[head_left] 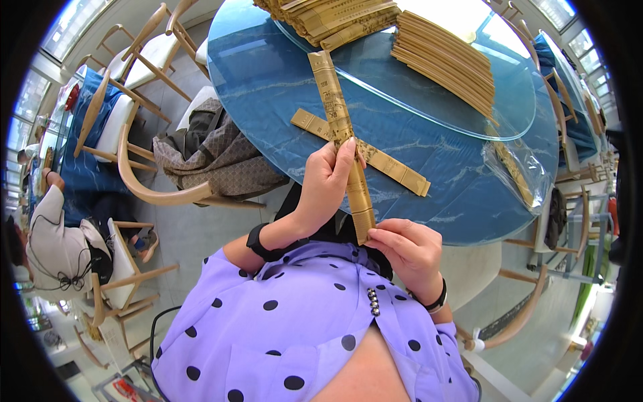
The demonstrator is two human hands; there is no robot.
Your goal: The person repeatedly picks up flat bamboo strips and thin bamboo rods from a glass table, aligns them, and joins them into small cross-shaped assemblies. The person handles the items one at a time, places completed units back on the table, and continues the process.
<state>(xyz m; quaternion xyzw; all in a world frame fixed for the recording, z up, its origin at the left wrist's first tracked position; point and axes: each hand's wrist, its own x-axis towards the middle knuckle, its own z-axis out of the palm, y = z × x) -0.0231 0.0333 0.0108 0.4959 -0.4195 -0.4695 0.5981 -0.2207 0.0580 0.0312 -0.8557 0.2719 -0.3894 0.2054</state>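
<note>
A long, narrow gold paper sleeve (333, 100) with dark printing slants away from me over the table's near edge. My left hand (325, 179) is closed round its middle, thumb on top. At the near end, my right hand (407, 253) pinches the sleeve's edge between thumb and fingers. Beneath it, a second gold sleeve (392, 167) lies flat on the blue table and crosses it at an angle. Whether anything is inside either sleeve, I cannot tell.
On the glass turntable (429, 127) lie a pile of gold sleeves (335, 20) and a fanned row of tan strips (445, 63). A clear plastic bag (519, 167) rests at the right. A chair (127, 167) holding a patterned bag (214, 151) stands left; a seated person (60, 248) is further left.
</note>
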